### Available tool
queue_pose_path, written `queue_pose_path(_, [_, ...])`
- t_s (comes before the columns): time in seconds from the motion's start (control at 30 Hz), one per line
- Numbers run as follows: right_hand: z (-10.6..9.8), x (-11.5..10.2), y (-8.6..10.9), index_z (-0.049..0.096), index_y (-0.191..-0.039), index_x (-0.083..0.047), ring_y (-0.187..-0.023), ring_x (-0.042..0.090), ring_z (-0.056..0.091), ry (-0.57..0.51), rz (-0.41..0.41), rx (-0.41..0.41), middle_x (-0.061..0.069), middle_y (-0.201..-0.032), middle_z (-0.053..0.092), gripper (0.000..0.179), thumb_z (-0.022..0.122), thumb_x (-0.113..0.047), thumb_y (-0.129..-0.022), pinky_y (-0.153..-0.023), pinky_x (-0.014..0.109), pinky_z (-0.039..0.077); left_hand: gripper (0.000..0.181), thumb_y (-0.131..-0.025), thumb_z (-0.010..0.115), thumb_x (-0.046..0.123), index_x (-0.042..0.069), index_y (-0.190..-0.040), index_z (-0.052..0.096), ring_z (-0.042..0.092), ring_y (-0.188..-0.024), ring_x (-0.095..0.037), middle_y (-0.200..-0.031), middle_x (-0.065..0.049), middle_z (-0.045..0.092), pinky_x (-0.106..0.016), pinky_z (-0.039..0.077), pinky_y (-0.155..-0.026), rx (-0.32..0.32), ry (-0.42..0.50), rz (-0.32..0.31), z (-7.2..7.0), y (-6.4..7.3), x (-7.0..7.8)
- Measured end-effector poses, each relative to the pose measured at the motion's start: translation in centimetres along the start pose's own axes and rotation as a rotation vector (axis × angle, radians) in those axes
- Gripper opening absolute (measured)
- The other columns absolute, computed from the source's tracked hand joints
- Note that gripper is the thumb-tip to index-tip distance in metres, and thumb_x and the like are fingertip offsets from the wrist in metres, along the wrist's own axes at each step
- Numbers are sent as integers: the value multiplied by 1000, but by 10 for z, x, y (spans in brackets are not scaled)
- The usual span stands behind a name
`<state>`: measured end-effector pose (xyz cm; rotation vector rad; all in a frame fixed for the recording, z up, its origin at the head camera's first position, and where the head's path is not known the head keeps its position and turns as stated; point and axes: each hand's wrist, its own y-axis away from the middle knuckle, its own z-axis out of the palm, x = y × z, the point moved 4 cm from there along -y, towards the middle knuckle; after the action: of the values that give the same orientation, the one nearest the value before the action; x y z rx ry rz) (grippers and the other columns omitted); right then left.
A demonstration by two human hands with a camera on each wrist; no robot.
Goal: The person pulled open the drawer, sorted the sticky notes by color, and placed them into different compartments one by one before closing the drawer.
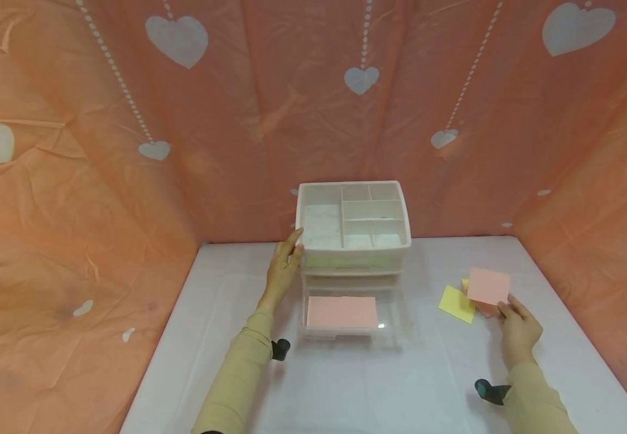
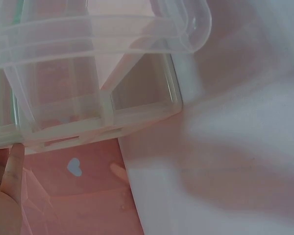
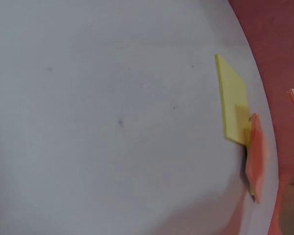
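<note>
A white plastic drawer organizer (image 1: pixel 354 248) stands on the table, its clear bottom drawer (image 1: pixel 313 333) pulled out. Pink sticky notes (image 1: pixel 342 312) lie inside that drawer. My left hand (image 1: pixel 282 271) rests on the organizer's left side, fingers extended along it near the top rim; in the left wrist view its fingers (image 2: pixel 12 171) meet the frame's edge. At the right, my right hand (image 1: pixel 521 331) pinches a pink sticky note pad (image 1: pixel 488 285) by its lower right corner, raised over other pads. Below it lie a yellow pad (image 1: pixel 456 303) and a salmon pad (image 3: pixel 257 156), which overlaps more yellow.
The organizer's top tray has several compartments (image 1: pixel 321 226), and a closed drawer (image 1: pixel 351 261) with something light green inside sits under it. An orange cloth with white hearts (image 1: pixel 302 120) hangs behind and beside the white table (image 1: pixel 378 386).
</note>
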<state>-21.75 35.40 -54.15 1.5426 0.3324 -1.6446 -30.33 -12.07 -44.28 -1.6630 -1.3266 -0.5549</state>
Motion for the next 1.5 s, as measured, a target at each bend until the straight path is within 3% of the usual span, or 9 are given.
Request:
queue_pose_path(0.13, [3,-6,2,58,-127,-13,-62,-1,56,-16,-30,-14,-13,-78,58,40,56,-1,-89,-61,9,49,41,-99,41,39,38,-140,38,53,-104,-24,-107,-9,50,-39,45,-77,-11,7,-9,0,1,0])
queue_pose_path(0.33, [6,-13,5,71,-104,-18,-54,0,58,-32,-87,-4,-10,-72,58,32,55,5,-87,-56,10,49,42,-99,38,44,42,-140,36,51,-107,-23,-109,-8,49,-40,46,-78,-35,16,-28,1,0,0])
queue_pose_path(0.57, [11,-19,8,65,-117,-10,-55,-7,57,52,-173,25,-3,-94,42,35,56,3,-86,-59,5,46,42,-99,38,45,42,-140,35,51,-108,-23,-110,-8,49,-42,46,-78,-35,11,-26,1,0,0])
queue_pose_path(0.73, [15,-21,11,70,-107,-14,-57,-4,59,-14,-139,5,-6,-96,48,30,56,3,-87,-59,7,47,41,-99,39,42,41,-140,36,51,-108,-24,-111,-8,49,-44,46,-79,-26,9,-21,1,0,-1])
queue_pose_path(0.87, [21,-22,15,72,-101,-15,-59,1,60,-105,-98,-32,-9,-85,59,28,58,4,-86,-58,9,49,41,-99,41,38,39,-140,38,53,-107,-25,-112,-10,49,-45,47,-80,-13,11,-8,1,0,0])
queue_pose_path(1.03, [28,-26,18,74,-80,-12,-54,7,62,-285,-56,-75,-2,-70,66,27,60,11,-82,-52,13,49,41,-99,42,38,40,-139,38,53,-106,-24,-112,-9,49,-44,47,-79,-11,13,-7,1,0,-1])
queue_pose_path(1.17, [32,-27,23,75,-76,-6,-49,11,61,-393,-12,-103,4,-64,67,22,63,13,-79,-47,16,48,40,-99,42,39,40,-139,38,53,-105,-24,-110,-9,50,-43,46,-79,-8,13,-10,1,0,-1])
queue_pose_path(1.3, [35,-29,31,75,-78,-2,-48,12,59,-434,-4,-176,6,-65,68,16,66,11,-78,-48,18,48,41,-99,42,39,39,-139,38,53,-105,-24,-111,-9,50,-44,46,-79,-12,13,-7,1,0,-1])
queue_pose_path(1.5, [41,-33,45,74,-87,3,-55,15,62,-512,-64,-404,10,-71,70,21,56,15,-83,-52,20,50,41,-99,42,38,39,-139,38,52,-106,-25,-113,-10,49,-46,46,-81,-17,19,-3,1,0,-1])
